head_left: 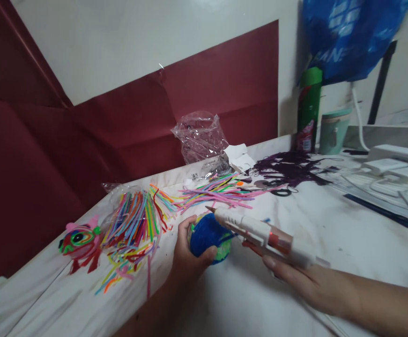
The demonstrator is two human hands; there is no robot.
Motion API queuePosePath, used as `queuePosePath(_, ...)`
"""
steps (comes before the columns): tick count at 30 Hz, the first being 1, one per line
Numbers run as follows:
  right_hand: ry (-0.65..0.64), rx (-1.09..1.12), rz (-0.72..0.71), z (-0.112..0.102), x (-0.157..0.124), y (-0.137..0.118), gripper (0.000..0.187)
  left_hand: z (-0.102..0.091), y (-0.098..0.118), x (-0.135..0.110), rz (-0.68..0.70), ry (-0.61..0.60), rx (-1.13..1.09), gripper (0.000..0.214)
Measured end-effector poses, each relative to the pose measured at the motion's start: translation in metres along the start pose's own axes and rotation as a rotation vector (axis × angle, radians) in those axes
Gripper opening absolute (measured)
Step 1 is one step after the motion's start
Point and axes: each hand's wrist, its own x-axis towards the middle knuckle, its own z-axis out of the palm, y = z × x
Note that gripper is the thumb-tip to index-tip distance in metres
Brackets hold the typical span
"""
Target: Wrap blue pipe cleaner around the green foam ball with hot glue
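Observation:
My left hand (186, 260) is closed around a round craft piece (208, 234) with a blue face and green patches on its side. In my right hand (295, 277) is a white hot glue gun (256, 229), its red light showing and its fingers-side trigger partly hidden. The gun's dark nozzle points left, just above the blue face; I cannot tell whether it touches. Behind the craft piece lies a loose pile of coloured pipe cleaners (214, 193).
At left stand a colourful fish-like figure (82, 241) and a bag of coloured strips (133, 215). Crumpled clear plastic (204, 135), purple fringe (291, 167), a green spray can (309, 110), a lidded cup (333, 133) and white chargers with cables (386, 164) line the back and right.

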Motion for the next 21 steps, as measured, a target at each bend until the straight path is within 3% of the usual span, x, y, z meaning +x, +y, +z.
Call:
queuePosePath(3,-0.053,0.085,0.010,0.006,0.003,0.000,0.029,0.000,0.002,-0.001,0.000,-0.056,-0.027,0.074)
queuePosePath(12,-0.040,0.084,0.068,0.007,-0.002,-0.008,0.033,-0.005,0.007,0.008,-0.058,0.113,-0.168,0.077)
queuePosePath(21,-0.146,0.055,-0.037,0.004,0.004,-0.014,0.048,-0.007,0.010,0.008,-0.022,0.131,-0.167,0.073)
